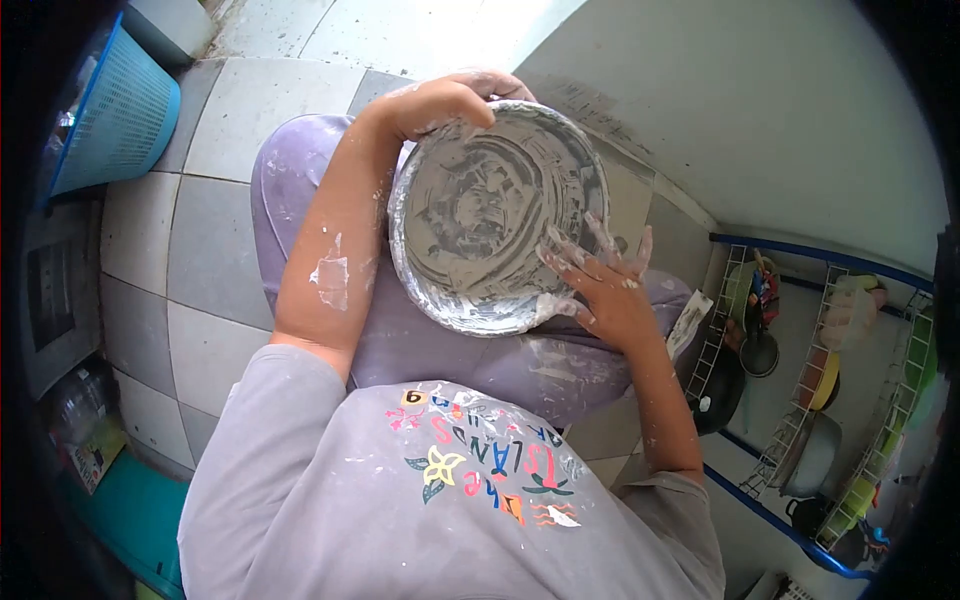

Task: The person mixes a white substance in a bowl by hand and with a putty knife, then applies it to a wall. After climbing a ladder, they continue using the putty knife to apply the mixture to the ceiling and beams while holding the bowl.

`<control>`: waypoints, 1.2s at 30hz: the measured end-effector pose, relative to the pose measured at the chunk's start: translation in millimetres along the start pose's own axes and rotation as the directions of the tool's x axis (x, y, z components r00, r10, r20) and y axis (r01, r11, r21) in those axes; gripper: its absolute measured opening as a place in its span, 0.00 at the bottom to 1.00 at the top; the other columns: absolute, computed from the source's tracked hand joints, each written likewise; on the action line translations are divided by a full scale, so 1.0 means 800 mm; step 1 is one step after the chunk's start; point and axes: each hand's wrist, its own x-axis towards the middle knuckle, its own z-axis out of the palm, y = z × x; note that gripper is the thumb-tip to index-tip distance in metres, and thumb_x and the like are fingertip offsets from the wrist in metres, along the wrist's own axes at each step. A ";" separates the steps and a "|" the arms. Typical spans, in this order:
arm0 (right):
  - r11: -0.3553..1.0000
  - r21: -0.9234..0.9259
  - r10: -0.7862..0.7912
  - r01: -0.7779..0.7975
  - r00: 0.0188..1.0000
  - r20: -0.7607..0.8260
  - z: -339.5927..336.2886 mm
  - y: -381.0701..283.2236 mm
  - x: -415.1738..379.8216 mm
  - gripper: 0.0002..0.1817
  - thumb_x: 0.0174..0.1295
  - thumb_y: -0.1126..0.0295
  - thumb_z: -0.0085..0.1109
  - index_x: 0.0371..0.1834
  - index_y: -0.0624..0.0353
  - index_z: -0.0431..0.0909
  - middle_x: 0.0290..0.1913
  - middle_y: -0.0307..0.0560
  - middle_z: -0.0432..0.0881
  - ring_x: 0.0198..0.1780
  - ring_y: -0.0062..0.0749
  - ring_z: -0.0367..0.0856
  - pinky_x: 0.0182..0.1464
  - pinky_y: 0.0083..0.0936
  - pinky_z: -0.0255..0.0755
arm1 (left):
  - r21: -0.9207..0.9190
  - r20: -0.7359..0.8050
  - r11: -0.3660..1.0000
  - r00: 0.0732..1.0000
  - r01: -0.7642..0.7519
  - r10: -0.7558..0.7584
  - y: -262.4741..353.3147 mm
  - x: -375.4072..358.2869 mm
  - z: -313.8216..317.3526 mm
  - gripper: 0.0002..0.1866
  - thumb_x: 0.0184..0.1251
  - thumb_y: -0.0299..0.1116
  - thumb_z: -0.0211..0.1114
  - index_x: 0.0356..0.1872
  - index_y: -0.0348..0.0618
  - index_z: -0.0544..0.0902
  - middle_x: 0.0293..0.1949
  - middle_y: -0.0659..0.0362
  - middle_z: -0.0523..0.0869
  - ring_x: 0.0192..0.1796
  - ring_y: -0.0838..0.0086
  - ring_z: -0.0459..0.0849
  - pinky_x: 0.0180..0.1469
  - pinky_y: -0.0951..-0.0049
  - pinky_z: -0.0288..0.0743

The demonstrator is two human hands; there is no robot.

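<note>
A round metal pan (pixel 480 200), smeared all over with whitish-grey paste, rests tilted on my lap over my purple trousers (pixel 300 170). My left hand (pixel 445 100) grips the pan's far rim, thumb over the edge. My right hand (pixel 600 285) lies at the pan's near right rim, with its paste-covered fingers spread against the inner surface. Both forearms carry white smears.
A blue plastic basket (pixel 115 120) stands on the grey tiled floor (pixel 210 250) at the upper left. A blue-framed wire rack (pixel 800 400) with pots, a black pan and colourful dishes stands at the right by the white wall (pixel 760 110). A teal object (pixel 130 520) is at the lower left.
</note>
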 end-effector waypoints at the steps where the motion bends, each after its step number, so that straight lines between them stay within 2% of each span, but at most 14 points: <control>1: 1.000 -0.019 0.004 -0.004 1.000 0.001 -0.003 0.001 0.000 0.33 0.58 0.43 0.54 0.69 0.26 0.66 0.70 0.26 0.68 0.76 0.37 0.55 0.70 0.71 0.20 | 0.010 -0.040 0.998 0.997 0.062 -0.062 0.008 -0.003 -0.001 0.32 0.29 0.36 0.56 0.44 0.32 0.81 0.38 0.55 0.82 0.40 0.74 0.78 0.43 0.75 0.72; 6: 0.997 -0.075 -0.002 0.006 0.998 0.061 -0.013 0.005 -0.027 0.32 0.58 0.37 0.47 0.69 0.24 0.67 0.69 0.28 0.70 0.77 0.38 0.51 0.69 0.71 0.14 | -0.055 -0.003 0.994 0.995 0.099 -0.099 -0.006 0.006 -0.014 0.30 0.26 0.35 0.55 0.40 0.34 0.81 0.36 0.57 0.82 0.39 0.73 0.77 0.40 0.77 0.70; 10: 0.997 -0.020 0.081 -0.079 0.988 0.134 -0.025 0.021 -0.063 0.30 0.59 0.41 0.51 0.67 0.28 0.70 0.69 0.26 0.70 0.74 0.33 0.60 0.69 0.72 0.17 | 0.011 -0.150 0.990 0.979 0.144 -0.141 -0.007 0.010 -0.004 0.26 0.27 0.36 0.56 0.35 0.35 0.80 0.31 0.58 0.79 0.36 0.74 0.76 0.37 0.78 0.67; 12: 0.992 -0.076 0.115 -0.102 0.975 0.188 -0.033 0.032 -0.081 0.28 0.61 0.40 0.49 0.64 0.31 0.74 0.68 0.27 0.71 0.72 0.35 0.62 0.69 0.72 0.18 | -0.086 -0.062 0.991 0.992 0.106 -0.111 -0.002 0.005 -0.013 0.24 0.27 0.37 0.57 0.33 0.36 0.79 0.29 0.60 0.77 0.34 0.75 0.74 0.35 0.78 0.66; 15: 0.979 -0.114 0.162 -0.166 0.986 -0.041 -0.062 0.032 -0.095 0.29 0.70 0.43 0.41 0.68 0.43 0.69 0.71 0.40 0.67 0.72 0.43 0.63 0.76 0.57 0.24 | -0.132 -0.057 0.988 0.994 0.081 -0.089 0.017 -0.001 -0.007 0.21 0.28 0.38 0.58 0.29 0.38 0.78 0.26 0.61 0.74 0.31 0.76 0.72 0.32 0.78 0.65; 18: 0.790 0.570 0.507 -0.226 0.763 -0.400 -0.057 0.019 -0.079 0.29 0.67 0.36 0.36 0.56 0.35 0.81 0.70 0.38 0.68 0.72 0.39 0.61 0.74 0.59 0.25 | -0.160 -0.070 0.986 0.996 0.049 -0.061 0.013 -0.008 -0.003 0.21 0.30 0.38 0.58 0.31 0.37 0.78 0.27 0.59 0.76 0.30 0.75 0.73 0.31 0.77 0.66; 20: 0.763 0.593 0.500 -0.257 0.816 -0.289 -0.032 0.023 -0.070 0.36 0.70 0.37 0.31 0.67 0.52 0.71 0.76 0.52 0.53 0.70 0.52 0.64 0.74 0.47 0.47 | -0.213 0.030 0.977 1.000 0.003 0.004 0.004 -0.008 -0.021 0.25 0.31 0.31 0.55 0.38 0.33 0.81 0.32 0.56 0.82 0.33 0.74 0.78 0.35 0.78 0.71; 24: 0.971 0.108 0.241 -0.215 0.891 -0.385 -0.031 -0.018 -0.063 0.26 0.73 0.47 0.40 0.63 0.49 0.75 0.77 0.52 0.50 0.75 0.49 0.54 0.72 0.52 0.50 | -0.217 -0.008 0.975 0.999 -0.050 0.050 0.003 -0.006 -0.017 0.26 0.30 0.43 0.64 0.33 0.34 0.80 0.28 0.57 0.79 0.32 0.73 0.77 0.32 0.76 0.70; 26: 0.826 0.543 0.480 -0.151 0.693 -0.538 -0.021 -0.011 -0.079 0.20 0.72 0.55 0.46 0.61 0.49 0.77 0.77 0.53 0.51 0.75 0.46 0.52 0.68 0.50 0.56 | -0.187 -0.130 0.981 0.991 -0.048 0.024 0.026 -0.017 -0.003 0.26 0.30 0.44 0.66 0.33 0.34 0.80 0.28 0.57 0.79 0.32 0.72 0.78 0.33 0.76 0.71; 28: 0.598 0.800 0.768 -0.045 0.321 -0.555 -0.020 0.017 -0.118 0.21 0.70 0.62 0.52 0.62 0.58 0.72 0.71 0.54 0.61 0.69 0.43 0.62 0.62 0.38 0.66 | -0.248 -0.118 0.965 0.992 -0.080 0.052 0.024 -0.020 -0.009 0.23 0.33 0.43 0.67 0.30 0.36 0.77 0.34 0.54 0.79 0.36 0.72 0.79 0.38 0.78 0.73; 29: 0.655 0.691 0.754 -0.306 0.209 -0.623 -0.031 0.032 -0.148 0.23 0.68 0.64 0.54 0.63 0.62 0.69 0.66 0.55 0.68 0.65 0.41 0.68 0.59 0.32 0.68 | -0.234 -0.124 0.966 0.989 -0.106 0.078 0.030 -0.020 -0.011 0.22 0.34 0.42 0.67 0.30 0.36 0.77 0.36 0.54 0.80 0.38 0.72 0.79 0.40 0.78 0.73; 32: 0.170 0.691 0.980 -0.703 0.192 -0.047 -0.020 0.042 -0.229 0.27 0.64 0.61 0.59 0.63 0.64 0.66 0.53 0.53 0.77 0.56 0.37 0.75 0.56 0.26 0.68 | -0.246 -0.171 0.954 0.976 -0.173 0.133 0.033 -0.022 -0.018 0.21 0.37 0.41 0.66 0.31 0.36 0.76 0.45 0.50 0.79 0.45 0.70 0.80 0.49 0.75 0.76; 34: 0.073 0.487 0.918 -0.871 0.250 0.309 -0.016 0.013 -0.230 0.31 0.59 0.62 0.65 0.63 0.65 0.66 0.47 0.51 0.79 0.51 0.34 0.78 0.55 0.26 0.69 | -0.244 -0.237 0.939 0.954 -0.244 0.186 0.041 -0.024 -0.007 0.21 0.37 0.41 0.66 0.31 0.36 0.76 0.45 0.48 0.79 0.47 0.69 0.81 0.52 0.74 0.76; 36: 0.152 0.567 0.945 -0.809 0.287 0.155 0.047 -0.005 -0.248 0.31 0.56 0.66 0.68 0.61 0.62 0.67 0.44 0.51 0.79 0.48 0.34 0.79 0.51 0.27 0.71 | -0.197 -0.329 0.953 0.931 -0.231 0.158 0.050 -0.024 0.010 0.22 0.36 0.42 0.66 0.31 0.35 0.76 0.49 0.45 0.79 0.50 0.67 0.82 0.53 0.70 0.79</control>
